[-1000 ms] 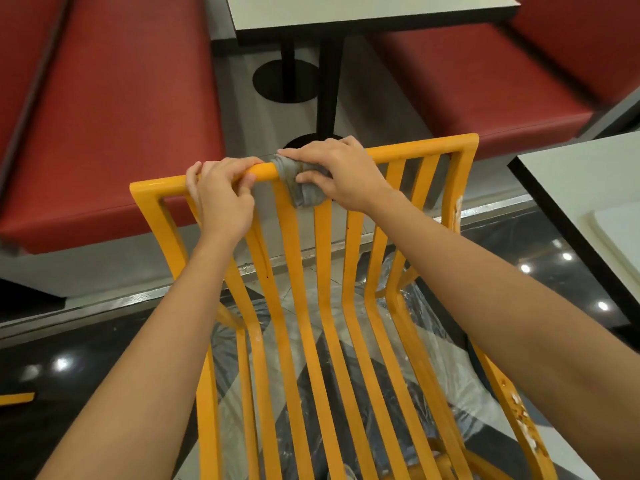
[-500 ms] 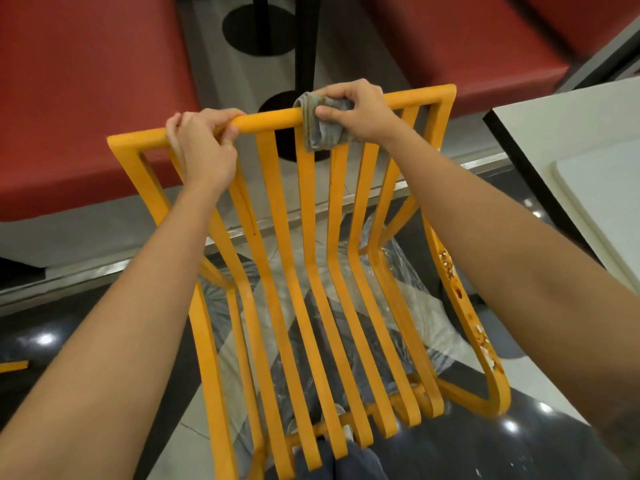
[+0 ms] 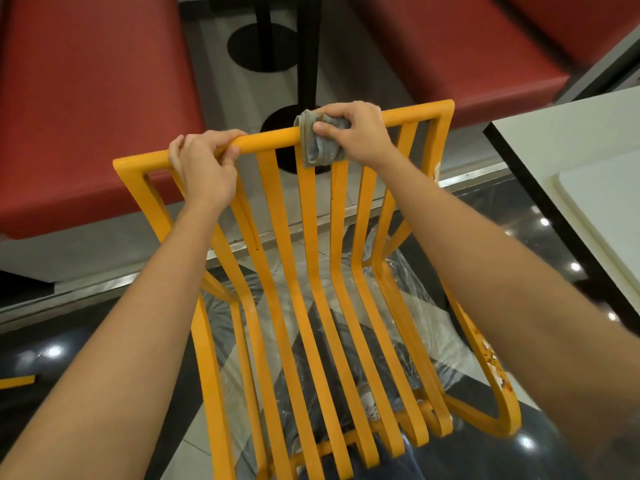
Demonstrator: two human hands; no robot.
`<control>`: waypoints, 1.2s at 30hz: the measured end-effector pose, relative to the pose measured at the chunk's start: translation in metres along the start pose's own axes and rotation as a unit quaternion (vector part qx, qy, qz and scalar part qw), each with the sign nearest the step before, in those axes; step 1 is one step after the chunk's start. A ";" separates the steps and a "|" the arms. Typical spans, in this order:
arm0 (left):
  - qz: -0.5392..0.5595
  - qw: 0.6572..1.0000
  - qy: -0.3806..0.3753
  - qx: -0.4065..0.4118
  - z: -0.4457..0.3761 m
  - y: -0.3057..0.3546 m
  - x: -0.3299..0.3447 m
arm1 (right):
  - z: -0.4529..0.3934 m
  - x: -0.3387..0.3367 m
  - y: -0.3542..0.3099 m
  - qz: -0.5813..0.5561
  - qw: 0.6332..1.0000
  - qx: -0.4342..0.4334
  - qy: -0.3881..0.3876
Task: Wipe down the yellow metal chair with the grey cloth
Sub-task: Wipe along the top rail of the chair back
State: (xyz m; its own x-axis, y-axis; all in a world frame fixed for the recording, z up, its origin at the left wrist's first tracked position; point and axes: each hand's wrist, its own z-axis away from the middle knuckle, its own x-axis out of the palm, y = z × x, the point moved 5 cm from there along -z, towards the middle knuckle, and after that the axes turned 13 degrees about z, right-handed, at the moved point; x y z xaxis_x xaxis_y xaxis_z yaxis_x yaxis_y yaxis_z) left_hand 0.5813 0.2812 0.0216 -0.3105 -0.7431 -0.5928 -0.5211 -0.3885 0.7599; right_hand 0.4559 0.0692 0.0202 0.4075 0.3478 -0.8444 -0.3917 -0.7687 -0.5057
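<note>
- Glossy dark tiled floor (image 3: 86, 344), red padded benches (image 3: 93, 98), white table (image 3: 571, 140) at right.
- Left hand (image 3: 204, 168) curled around yellow slatted metal chair (image 3: 311, 271) top rail.
- Right hand (image 3: 356, 133) pinching folded grey cloth (image 3: 317, 147) against same rail.

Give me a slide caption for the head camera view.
Right hand wipes yellow chair's top rail with grey cloth; left hand steadies it.

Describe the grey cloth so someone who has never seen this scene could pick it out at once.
Find the yellow metal chair in the middle of the view and follow its top rail. Right of the rail's centre, the right hand presses a small crumpled cloth over the rail, its end hanging down over a slat. It is the only grey, soft thing on the otherwise yellow frame; the left hand grips bare rail.
</note>
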 end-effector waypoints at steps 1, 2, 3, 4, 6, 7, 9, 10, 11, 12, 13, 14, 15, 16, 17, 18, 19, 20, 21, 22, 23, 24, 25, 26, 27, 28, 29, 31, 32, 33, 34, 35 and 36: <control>-0.002 1.000 -0.001 0.002 0.000 0.000 0.000 | -0.001 0.001 -0.004 0.015 0.999 0.029 0.039; -0.004 1.000 -0.001 0.003 0.000 0.000 0.001 | -0.001 0.004 -0.012 0.038 0.995 0.061 0.063; -0.004 1.000 0.001 0.001 0.001 0.000 0.001 | -0.001 0.007 -0.023 0.068 0.992 0.077 0.070; -0.008 1.000 0.003 0.000 0.001 0.001 0.000 | -0.002 0.013 -0.035 0.094 0.991 0.066 0.063; -0.025 1.000 0.002 -0.003 0.001 0.004 -0.001 | 0.000 0.024 -0.056 0.107 0.994 -0.018 0.028; -0.035 0.999 -0.001 -0.006 0.001 0.006 -0.002 | 0.004 0.025 -0.059 0.097 0.993 -0.068 0.012; -0.046 0.999 -0.008 -0.014 0.002 0.010 -0.004 | 0.010 0.014 -0.046 0.081 0.987 -0.142 0.003; -0.048 0.999 -0.013 -0.017 0.002 0.012 -0.004 | 0.010 0.006 -0.032 0.082 0.985 -0.151 0.010; -0.049 0.998 -0.019 -0.022 0.002 0.013 -0.005 | 0.009 -0.002 -0.015 0.089 0.986 -0.141 0.022; -0.051 0.998 -0.022 -0.028 0.001 0.013 -0.007 | 0.007 -0.010 0.001 0.098 0.988 -0.117 0.036; -0.058 0.997 -0.026 -0.035 0.001 0.014 -0.008 | 0.005 -0.016 0.013 0.105 0.990 -0.084 0.050; -0.076 0.996 -0.033 -0.041 0.000 0.016 -0.006 | 0.002 -0.019 0.019 0.114 0.991 -0.050 0.055; -0.104 0.993 -0.041 -0.045 0.000 0.020 -0.002 | -0.002 -0.018 0.017 0.127 0.990 -0.019 0.052; -0.128 0.990 -0.049 -0.042 0.000 0.025 0.005 | -0.005 -0.014 0.010 0.134 0.990 0.004 0.044; -0.137 0.988 -0.057 -0.030 0.000 0.032 0.015 | -0.006 -0.007 0.001 0.134 0.990 0.011 0.037; -0.132 0.989 -0.063 -0.013 0.000 0.041 0.026 | -0.006 -0.001 -0.010 0.133 0.991 -0.005 0.033; -0.117 0.991 -0.068 0.002 -0.001 0.050 0.038 | -0.002 0.006 -0.021 0.135 0.989 -0.040 0.033; -0.099 0.993 -0.069 0.010 -0.002 0.056 0.047 | 0.004 0.010 -0.029 0.144 0.985 -0.084 0.035; -0.083 0.994 -0.068 0.013 -0.003 0.059 0.054 | 0.011 0.012 -0.031 0.164 0.978 -0.127 0.035; -0.077 0.995 -0.066 0.017 -0.004 0.059 0.059 | 0.015 0.011 -0.028 0.194 0.966 -0.167 0.036; -0.077 0.995 -0.064 0.027 -0.003 0.058 0.061 | 0.018 0.007 -0.021 0.219 0.955 -0.197 0.037; -0.076 0.994 -0.063 0.040 -0.003 0.055 0.061 | 0.018 0.002 -0.011 0.230 0.949 -0.212 0.037; -0.067 0.994 -0.064 0.053 -0.002 0.052 0.060 | 0.017 -0.005 0.000 0.226 0.951 -0.208 0.040; -0.053 0.995 -0.064 0.059 -0.002 0.049 0.058 | 0.015 -0.011 0.011 0.210 0.958 -0.190 0.049; -0.038 0.995 -0.064 0.060 -0.002 0.047 0.057 | 0.013 -0.017 0.020 0.191 0.966 -0.162 0.064; -0.026 0.996 -0.063 0.058 -0.003 0.045 0.056 | 0.011 -0.021 0.026 0.178 0.973 -0.126 0.081; -0.019 0.997 -0.060 0.054 -0.004 0.044 0.056 | 0.010 -0.022 0.028 0.175 0.976 -0.088 0.095; -0.014 0.997 -0.054 0.052 -0.004 0.044 0.057 | 0.008 -0.017 0.018 0.176 0.978 -0.044 0.105; -0.016 0.997 -0.050 0.055 -0.003 0.044 0.058 | 0.008 -0.011 0.009 0.173 0.979 -0.049 0.097; -0.018 0.997 -0.047 0.059 -0.002 0.045 0.058 | 0.009 -0.005 0.000 0.169 0.980 -0.068 0.085; -0.022 0.997 -0.045 0.064 -0.001 0.045 0.059 | 0.010 0.002 -0.008 0.166 0.979 -0.094 0.074; -0.026 0.997 -0.042 0.067 -0.001 0.045 0.059 | 0.012 0.007 -0.014 0.162 0.977 -0.119 0.068; -0.030 0.996 -0.041 0.069 0.000 0.046 0.059 | 0.012 0.008 -0.017 0.160 0.975 -0.137 0.065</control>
State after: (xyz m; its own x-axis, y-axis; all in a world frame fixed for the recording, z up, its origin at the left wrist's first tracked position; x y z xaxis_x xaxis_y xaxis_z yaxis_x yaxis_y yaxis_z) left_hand 0.5393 0.2191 0.0213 -0.3353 -0.6717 -0.6606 -0.6442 -0.3482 0.6810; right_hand 0.4561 0.0916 0.0199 0.4097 0.0096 -0.9122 -0.2873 -0.9477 -0.1390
